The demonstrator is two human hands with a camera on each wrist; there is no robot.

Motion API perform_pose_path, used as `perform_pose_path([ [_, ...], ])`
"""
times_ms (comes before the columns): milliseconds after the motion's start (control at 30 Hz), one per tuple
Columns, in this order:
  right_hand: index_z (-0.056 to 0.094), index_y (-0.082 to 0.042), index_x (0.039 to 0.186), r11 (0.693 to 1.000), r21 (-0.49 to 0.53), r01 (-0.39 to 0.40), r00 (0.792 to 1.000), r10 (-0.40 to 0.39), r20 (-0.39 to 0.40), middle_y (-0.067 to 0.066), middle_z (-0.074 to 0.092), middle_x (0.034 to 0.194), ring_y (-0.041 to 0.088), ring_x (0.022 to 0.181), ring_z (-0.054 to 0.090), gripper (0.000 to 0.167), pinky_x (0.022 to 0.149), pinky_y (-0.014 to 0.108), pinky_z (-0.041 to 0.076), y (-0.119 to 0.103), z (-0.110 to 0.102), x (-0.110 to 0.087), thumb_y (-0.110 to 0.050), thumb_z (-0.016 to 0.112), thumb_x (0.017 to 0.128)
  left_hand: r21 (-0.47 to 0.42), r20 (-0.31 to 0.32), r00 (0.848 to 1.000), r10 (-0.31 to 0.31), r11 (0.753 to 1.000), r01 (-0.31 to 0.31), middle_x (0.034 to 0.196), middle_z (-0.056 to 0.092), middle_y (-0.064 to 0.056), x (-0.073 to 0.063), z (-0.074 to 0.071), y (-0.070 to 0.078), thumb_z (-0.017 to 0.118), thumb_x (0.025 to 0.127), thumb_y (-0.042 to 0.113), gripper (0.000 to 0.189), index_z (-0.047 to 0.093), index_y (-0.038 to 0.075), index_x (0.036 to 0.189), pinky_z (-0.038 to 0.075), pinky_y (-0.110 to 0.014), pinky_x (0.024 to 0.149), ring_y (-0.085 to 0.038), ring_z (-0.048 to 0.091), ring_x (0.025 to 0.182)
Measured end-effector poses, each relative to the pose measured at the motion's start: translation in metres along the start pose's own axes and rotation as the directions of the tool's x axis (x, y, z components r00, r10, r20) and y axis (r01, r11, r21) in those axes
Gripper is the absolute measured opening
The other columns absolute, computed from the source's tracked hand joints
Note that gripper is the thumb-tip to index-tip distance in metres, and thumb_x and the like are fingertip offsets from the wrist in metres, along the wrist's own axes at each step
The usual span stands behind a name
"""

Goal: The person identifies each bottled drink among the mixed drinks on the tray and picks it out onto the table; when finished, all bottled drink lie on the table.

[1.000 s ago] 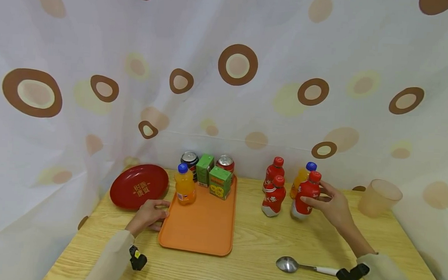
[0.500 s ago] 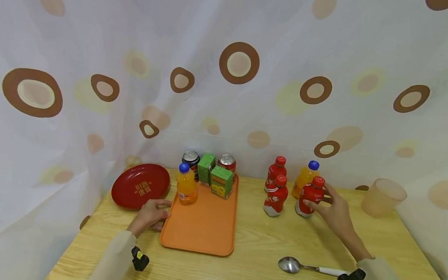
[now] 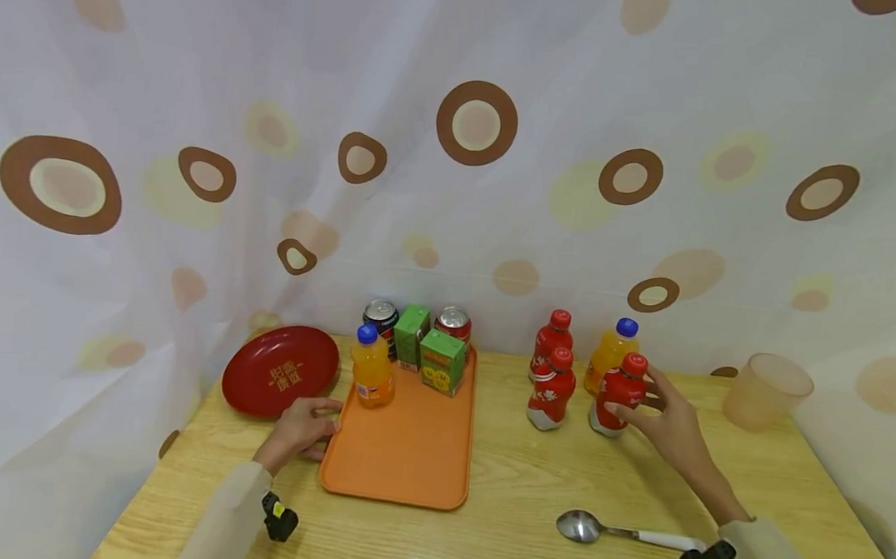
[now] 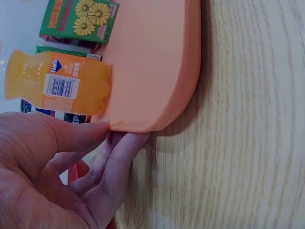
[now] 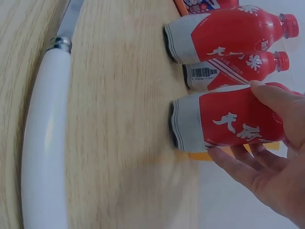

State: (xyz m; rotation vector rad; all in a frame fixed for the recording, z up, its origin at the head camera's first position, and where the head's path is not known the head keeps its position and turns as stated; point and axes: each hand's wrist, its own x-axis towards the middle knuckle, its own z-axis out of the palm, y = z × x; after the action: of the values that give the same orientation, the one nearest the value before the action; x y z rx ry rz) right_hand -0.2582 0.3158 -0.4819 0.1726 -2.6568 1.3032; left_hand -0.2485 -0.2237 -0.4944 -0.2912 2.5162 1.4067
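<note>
My left hand (image 3: 300, 427) pinches the left rim of the orange tray (image 3: 402, 461), thumb on top and fingers below, as the left wrist view shows. On the tray stand an orange soda bottle (image 3: 371, 376), two green drink cartons (image 3: 442, 367) and two cans (image 3: 454, 321), one dark and one red. My right hand (image 3: 667, 418) grips a red drink bottle (image 5: 233, 119) from its right side, thumb in front. That bottle is upright, its base at the tabletop. Two similar red bottles (image 3: 551, 392) stand left of it, and another orange soda bottle (image 3: 610, 353) is behind it.
A red oval plate (image 3: 282, 372) lies left of the tray. A spoon (image 3: 580, 526) with a white handle rests in front of my right hand, near the wrist. At the far right is a frosted cup (image 3: 766, 393). A patterned curtain (image 3: 519, 199) hangs behind the table.
My right hand has lowered slightly with the red bottle, mostly in the first half second. My left hand stays at the tray's rim. The head view has shifted a little.
</note>
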Motion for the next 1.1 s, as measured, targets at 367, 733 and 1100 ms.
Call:
perform_pose_path([
  [367, 0.047, 0.006, 0.144, 0.989, -0.042, 0.144, 0.983, -0.148, -0.106, 0.024, 0.061, 0.131, 0.014, 0.115, 0.058, 0.066, 0.087, 0.000, 0.045, -0.024, -0.005, 0.015, -0.021, 0.080, 0.094, -0.035, 0.004, 1.000, 0.007, 0.999, -0.007, 0.096, 0.071, -0.016, 0.000, -0.002, -0.002, 0.065, 0.099, 0.003, 0.041, 0.062, -0.005, 0.139, 0.064, -0.036, 0.058, -0.019, 0.073, 0.072],
  [733, 0.062, 0.009, 0.121, 0.937, -0.067, 0.343, 0.891, -0.347, -0.294, 0.020, 0.066, 0.113, -0.006, 0.100, 0.058, 0.034, 0.091, 0.001, 0.045, -0.070, -0.005, 0.031, 0.000, 0.077, 0.092, -0.066, 0.014, 1.000, 0.017, 0.998, -0.016, 0.098, 0.069, -0.017, -0.001, -0.003, -0.003, 0.065, 0.099, 0.002, 0.041, 0.061, -0.005, 0.139, 0.065, -0.038, 0.061, -0.020, 0.073, 0.077],
  [1100, 0.067, 0.004, 0.113, 0.836, -0.103, 0.539, 0.803, -0.547, -0.239, 0.014, 0.069, 0.108, 0.013, 0.100, 0.060, 0.026, 0.095, 0.009, 0.044, -0.106, 0.022, 0.041, 0.007, 0.076, 0.089, -0.064, 0.004, 1.000, 0.014, 0.998, -0.014, 0.095, 0.069, -0.016, -0.001, -0.001, -0.002, 0.066, 0.098, 0.002, 0.040, 0.063, -0.004, 0.138, 0.065, -0.037, 0.058, -0.019, 0.073, 0.072],
])
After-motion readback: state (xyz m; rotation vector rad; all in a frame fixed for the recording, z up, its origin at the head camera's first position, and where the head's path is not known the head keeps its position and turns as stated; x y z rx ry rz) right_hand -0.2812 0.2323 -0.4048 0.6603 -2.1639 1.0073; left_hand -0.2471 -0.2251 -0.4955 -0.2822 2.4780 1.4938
